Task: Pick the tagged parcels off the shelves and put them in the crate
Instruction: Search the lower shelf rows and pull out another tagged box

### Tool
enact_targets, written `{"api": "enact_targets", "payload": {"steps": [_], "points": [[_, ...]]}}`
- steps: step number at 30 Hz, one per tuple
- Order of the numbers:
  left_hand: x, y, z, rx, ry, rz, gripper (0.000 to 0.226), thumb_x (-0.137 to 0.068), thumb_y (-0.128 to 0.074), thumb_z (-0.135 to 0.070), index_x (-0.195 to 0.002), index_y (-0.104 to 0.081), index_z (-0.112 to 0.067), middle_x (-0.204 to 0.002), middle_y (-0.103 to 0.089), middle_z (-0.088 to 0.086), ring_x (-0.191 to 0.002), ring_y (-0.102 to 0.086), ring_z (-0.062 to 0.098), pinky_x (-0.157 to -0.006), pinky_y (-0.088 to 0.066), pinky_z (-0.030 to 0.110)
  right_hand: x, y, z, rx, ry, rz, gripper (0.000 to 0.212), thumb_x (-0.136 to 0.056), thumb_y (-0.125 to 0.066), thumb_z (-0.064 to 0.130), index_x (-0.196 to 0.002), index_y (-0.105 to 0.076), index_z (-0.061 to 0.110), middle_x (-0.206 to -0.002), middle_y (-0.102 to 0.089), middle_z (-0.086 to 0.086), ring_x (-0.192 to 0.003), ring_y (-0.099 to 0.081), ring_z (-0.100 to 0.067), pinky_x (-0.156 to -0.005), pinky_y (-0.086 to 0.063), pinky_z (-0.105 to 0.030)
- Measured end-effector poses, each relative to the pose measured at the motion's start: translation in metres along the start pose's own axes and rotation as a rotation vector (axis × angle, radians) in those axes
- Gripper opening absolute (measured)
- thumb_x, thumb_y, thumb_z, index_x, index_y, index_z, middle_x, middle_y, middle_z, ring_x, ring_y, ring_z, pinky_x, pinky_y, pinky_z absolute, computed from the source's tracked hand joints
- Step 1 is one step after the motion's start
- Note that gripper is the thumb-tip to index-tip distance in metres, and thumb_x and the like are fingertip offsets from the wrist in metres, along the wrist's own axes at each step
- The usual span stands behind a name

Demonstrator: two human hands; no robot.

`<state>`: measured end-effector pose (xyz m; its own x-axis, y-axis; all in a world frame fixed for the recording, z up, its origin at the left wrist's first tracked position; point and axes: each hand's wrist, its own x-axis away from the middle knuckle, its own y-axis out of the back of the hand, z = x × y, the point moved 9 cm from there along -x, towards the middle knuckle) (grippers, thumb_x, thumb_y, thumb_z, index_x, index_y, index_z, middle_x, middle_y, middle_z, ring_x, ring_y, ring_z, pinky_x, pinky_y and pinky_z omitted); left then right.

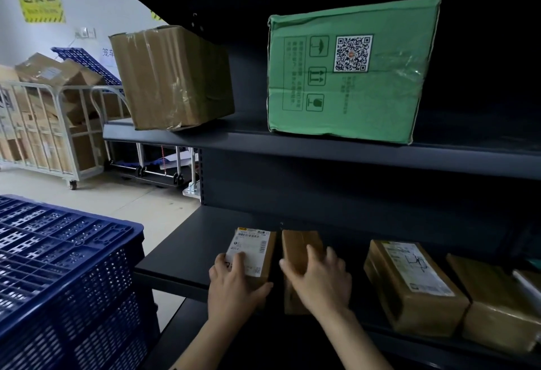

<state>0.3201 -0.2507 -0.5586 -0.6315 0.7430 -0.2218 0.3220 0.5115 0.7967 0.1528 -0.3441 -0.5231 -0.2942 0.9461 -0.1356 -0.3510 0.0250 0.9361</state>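
— How far along is it?
— Early, I'd judge. The left hand grips the labelled parcel, fingers curled over it, on the lower shelf. The blue crate stands at the left, its inside hidden.
— And the right hand?
— It lies on a plain brown box just beside, too blurred to tell whether it grasps. Another labelled parcel waits to the right.
— The room?
— Dark steel shelving, pale floor, a cage trolley of cartons.

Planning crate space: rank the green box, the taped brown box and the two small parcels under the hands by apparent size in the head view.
1. green box
2. taped brown box
3. labelled parcel and plain parcel: look alike, partly covered; unranked.
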Motion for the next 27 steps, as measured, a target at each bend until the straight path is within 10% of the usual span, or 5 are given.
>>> {"api": "enact_targets", "payload": {"steps": [4, 12, 16, 20, 27], "points": [[0.001, 0.0, -0.001, 0.0, -0.003, -0.007, 0.082, -0.07, -0.062, -0.061, -0.135, -0.028, -0.023, -0.146, -0.019, 0.015, -0.131, -0.025, 0.032, -0.104, -0.035, 0.035, -0.002, -0.006, 0.002, 0.005, -0.022, 0.061, 0.076, -0.072, -0.048, 0.066, -0.137, -0.028, 0.033, -0.138, -0.029, -0.013, -0.118, -0.036, -0.034, -0.089, -0.039, -0.039], [0.009, -0.002, 0.006, 0.071, -0.009, -0.029, 0.086, -0.069, -0.067, -0.059, -0.135, -0.028, -0.022, -0.148, -0.013, 0.013, -0.134, -0.018, 0.031, -0.106, -0.034, 0.037, 0.007, -0.042, -0.056, -1.226, -0.384, 0.203, 0.053, -0.086, -0.056, 0.04, -0.135, -0.043, 0.023, -0.128, -0.051, -0.007, -0.109, -0.05, -0.025, -0.085, -0.044, -0.037], [0.013, -0.002, 0.008, 0.101, -0.013, -0.037, 0.088, -0.069, -0.069, -0.058, -0.137, -0.026, -0.022, -0.15, -0.01, 0.01, -0.136, -0.015, 0.029, -0.108, -0.032, 0.037, 0.013, -0.043, -0.061, -1.207, -0.372, 0.149, 0.039, -0.091, -0.051, 0.035, -0.127, -0.05, 0.02, -0.104, -0.056, 0.002, -0.085, -0.05, -0.012, -0.069, -0.039, -0.028], [0.013, -0.001, 0.008, 0.119, -0.01, -0.046, 0.087, -0.069, -0.071, -0.056, -0.137, -0.029, -0.022, -0.15, -0.012, 0.012, -0.137, -0.016, 0.03, -0.109, -0.032, 0.038, 0.013, -0.036, -0.07, -1.038, -0.325, 0.076, 0.041, -0.093, -0.049, 0.035, -0.129, -0.051, 0.015, -0.126, -0.056, -0.009, -0.107, -0.053, -0.024, -0.085, -0.04, -0.032], [0.009, 0.0, 0.005, 0.098, -0.004, -0.041, 0.085, -0.07, -0.069, -0.056, -0.137, -0.03, -0.021, -0.148, -0.015, 0.013, -0.135, -0.018, 0.031, -0.108, -0.032, 0.037, 0.006, -0.007, -0.023, -0.056, -0.04, -0.013, 0.084, -0.079, -0.032, 0.076, -0.146, -0.019, 0.028, -0.154, -0.018, -0.013, -0.137, -0.023, -0.033, -0.108, -0.027, -0.043]]}}
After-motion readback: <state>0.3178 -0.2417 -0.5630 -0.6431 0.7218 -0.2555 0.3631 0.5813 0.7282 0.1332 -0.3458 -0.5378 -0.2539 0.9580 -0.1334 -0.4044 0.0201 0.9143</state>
